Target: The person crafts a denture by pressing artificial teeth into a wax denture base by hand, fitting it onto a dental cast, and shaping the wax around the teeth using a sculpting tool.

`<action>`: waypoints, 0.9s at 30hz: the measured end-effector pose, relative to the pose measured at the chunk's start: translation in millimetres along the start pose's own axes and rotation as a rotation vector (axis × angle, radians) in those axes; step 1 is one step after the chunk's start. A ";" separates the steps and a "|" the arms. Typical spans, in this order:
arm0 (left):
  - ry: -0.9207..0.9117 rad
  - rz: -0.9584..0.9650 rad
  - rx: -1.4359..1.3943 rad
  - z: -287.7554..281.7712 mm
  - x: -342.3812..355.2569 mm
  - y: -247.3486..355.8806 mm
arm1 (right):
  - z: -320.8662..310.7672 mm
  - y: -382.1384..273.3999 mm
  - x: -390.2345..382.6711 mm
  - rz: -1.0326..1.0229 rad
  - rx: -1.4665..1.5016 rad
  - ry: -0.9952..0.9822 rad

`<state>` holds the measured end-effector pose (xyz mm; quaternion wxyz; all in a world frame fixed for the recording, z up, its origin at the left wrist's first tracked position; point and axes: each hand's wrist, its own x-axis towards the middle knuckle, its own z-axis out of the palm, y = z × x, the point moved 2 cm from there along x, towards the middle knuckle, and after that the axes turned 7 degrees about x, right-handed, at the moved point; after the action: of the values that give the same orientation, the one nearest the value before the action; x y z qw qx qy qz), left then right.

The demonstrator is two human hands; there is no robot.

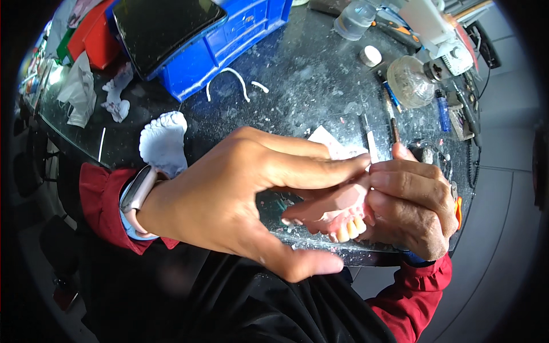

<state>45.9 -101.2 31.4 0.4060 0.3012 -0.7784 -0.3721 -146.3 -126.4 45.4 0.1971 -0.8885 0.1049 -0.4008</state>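
A pink dental model (334,211) with several yellowish teeth is held over the near part of the workbench. My right hand (414,203) is closed around its right side, fingers curled on top. Over the model's upper edge stretch the fingers of my left hand (246,188), their tips close to my right fingers. The left thumb stands apart below, not touching the model, so that hand is open. Part of the model's far side is hidden behind my left fingers. Just beyond lie a white paper piece (329,140) and a slim metal blade tool (370,143).
A white plaster dental cast (163,140) lies left of my left hand. Farther back are a blue bin (229,51) carrying a dark tablet (166,28), and bent white strips (234,74). At the right stand a glass burner bottle (410,80), a white cap (370,56) and several tools.
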 end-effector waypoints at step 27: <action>0.641 -0.241 -0.991 67.6 -23.3 32.8 | -18.5 -30.0 17.2 0.644 0.765 0.082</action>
<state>-6.0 -42.8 22.3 0.6675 0.2593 -0.3115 -0.6247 -148.1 -110.3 81.1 0.6183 -0.6585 0.2269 -0.3642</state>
